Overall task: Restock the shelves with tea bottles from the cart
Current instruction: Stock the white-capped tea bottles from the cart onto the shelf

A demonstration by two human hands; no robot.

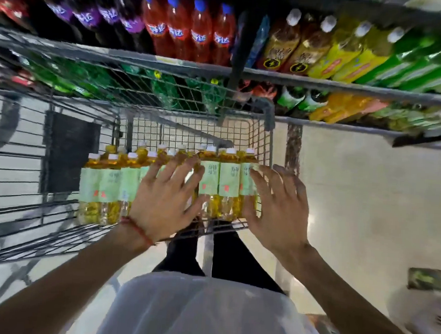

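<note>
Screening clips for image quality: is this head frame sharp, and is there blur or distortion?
Head view: the wide angle bends the shelf rail and cart rim; green bottles at the right edge smear; tea bottles, left hand and right hand at centre are fairly sharp; lighting even, no strong glare.

Both arms reach forward and slightly inward. The left hand (165, 197) and right hand (276, 210) are side by side, backs toward the camera, fingers straight, spread and pointing away from the body.
</note>
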